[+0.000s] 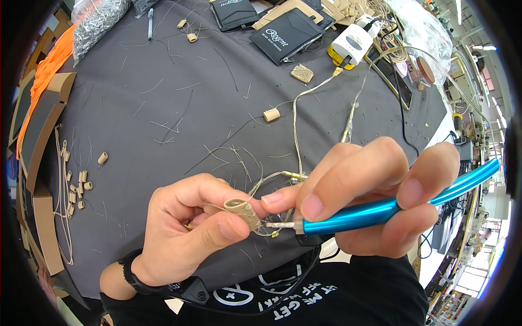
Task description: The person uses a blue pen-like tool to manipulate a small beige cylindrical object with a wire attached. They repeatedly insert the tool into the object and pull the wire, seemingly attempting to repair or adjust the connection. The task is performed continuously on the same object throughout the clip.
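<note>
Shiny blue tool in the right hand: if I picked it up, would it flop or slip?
The blue tool probably wouldn't flop: its barrel looks smooth and solid. It might feel slippery, since it shines. If put down, it could perhaps roll, because the barrel looks rounded.

The curved tool handle (353, 215) is smooth, glossy and metallic blue; its slim tip (280, 224) looks like duller, stained metal. The beige loop (247, 217) looks matt and leather-like. The tabletop (163, 98) wears a matt dark-grey covering. Toward its far edge, the black wallet (285, 35) looks like matt leather, the adapter (352, 44) smooth white plastic, the small block (302, 73) rough. By the far left corner, the clear bag (98, 30) is crinkled, shiny plastic.
</note>
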The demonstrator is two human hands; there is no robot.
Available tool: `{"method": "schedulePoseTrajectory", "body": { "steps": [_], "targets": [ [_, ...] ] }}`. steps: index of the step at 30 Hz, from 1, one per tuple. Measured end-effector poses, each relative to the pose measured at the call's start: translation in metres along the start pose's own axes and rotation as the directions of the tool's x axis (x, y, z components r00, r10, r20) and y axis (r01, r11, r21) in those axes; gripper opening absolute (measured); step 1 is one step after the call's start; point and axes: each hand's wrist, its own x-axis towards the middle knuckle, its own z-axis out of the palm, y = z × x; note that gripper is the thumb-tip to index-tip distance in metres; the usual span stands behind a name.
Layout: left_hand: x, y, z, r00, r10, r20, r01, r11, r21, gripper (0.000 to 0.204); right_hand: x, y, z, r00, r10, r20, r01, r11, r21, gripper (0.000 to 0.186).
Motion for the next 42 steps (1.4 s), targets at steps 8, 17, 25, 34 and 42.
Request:
{"method": "schedulePoseTrajectory", "body": {
  "steps": [8,17,25,34,42],
  "targets": [
    [0.000,-0.001,0.000,1.000,0.025,0.004,-0.025,1.000,0.012,0.016,0.001,0.006,-0.004,0.997,-0.039,0.068,0.036,0.998,0.045,0.022],
    [-0.001,0.000,0.001,1.000,0.025,0.010,-0.025,1.000,-0.009,0.016,0.001,0.004,-0.008,0.992,-0.056,0.110,0.047,0.995,0.086,0.020],
    [-0.001,0.000,0.003,1.000,0.014,0.002,-0.014,1.000,-0.022,0.015,0.007,0.008,-0.014,0.958,-0.132,0.253,0.094,0.983,0.156,0.020],
    [-0.001,-0.004,0.001,0.999,0.034,0.008,-0.034,0.999,0.003,0.014,0.008,0.012,-0.011,0.960,-0.181,0.215,0.140,0.971,0.191,0.020],
    [0.000,0.001,0.003,1.000,0.027,0.014,-0.027,0.999,0.045,0.017,0.009,0.002,-0.012,0.985,-0.079,0.152,0.053,0.985,0.165,0.021]
  ]
}}
